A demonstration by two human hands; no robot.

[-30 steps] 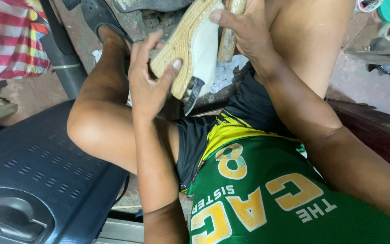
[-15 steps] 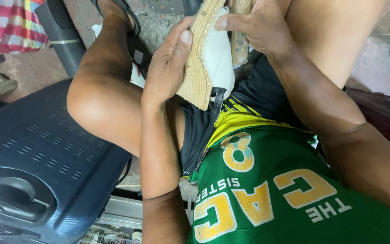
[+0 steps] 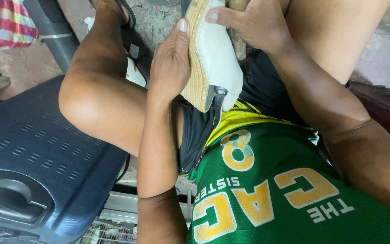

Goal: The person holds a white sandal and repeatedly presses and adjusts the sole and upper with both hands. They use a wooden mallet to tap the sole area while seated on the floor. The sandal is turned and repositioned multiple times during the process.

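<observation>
**Both hands clamped on a woven-sole shoe**

I see the white shoe with a braided straw-coloured sole (image 3: pixel 208 58) held upright over my lap, between the bare knees. Left hand (image 3: pixel 170 68) lies flat along the ribbed sole edge, fingers together, pressing. Right hand (image 3: pixel 253 25) wraps the smooth white upper from the other side, index finger stretched across the top. A dark blue hard-shell suitcase with dimpled plastic (image 3: pixel 37 162) sits just beside my left leg. Green jersey (image 3: pixel 294 190) fills the foreground.

The white shoe with a woven straw-coloured sole (image 3: pixel 213 58) runs off the top edge; the right hand (image 3: pixel 253 25) hides a wooden handle (image 3: pixel 238 40).
</observation>
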